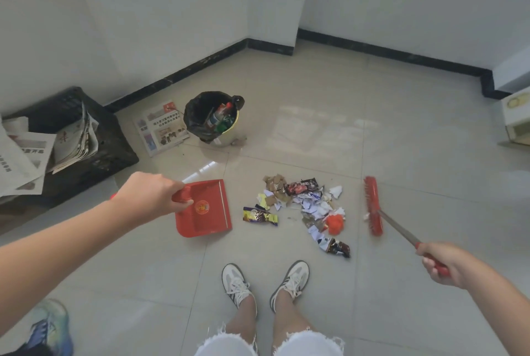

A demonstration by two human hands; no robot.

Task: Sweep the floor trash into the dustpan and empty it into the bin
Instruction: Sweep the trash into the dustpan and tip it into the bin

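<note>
Crinkled foil wrappers, torn white paper scraps and a crumpled orange wad make up the trash pile (304,206). It lies mid-floor on glossy beige tiles (415,140), just ahead of the person's shoes (265,284). To its left sits the red dustpan (206,212), hard smooth plastic with its straight open lip facing the pile. The left hand (155,196) grips the dustpan's handle, fingers curled round it. To the pile's right is the red broom head (372,205), stiff-bristled on a thin metal shaft. The right hand (441,265) wraps its fingers round the shaft's red grip.

One purple-and-gold wrapper (259,215) lies apart, nearest the lip. Light foil and paper will likely skid on these slick tiles. A hard stroke could scatter them past the pan, or slip scraps under a lip not pressed flat.

Farther off, near the dark skirting, stands the round bin (212,117). Its slack black bag already holds bottles, so a careless tip may spill. A newspaper (160,129) lies beside it.
</note>
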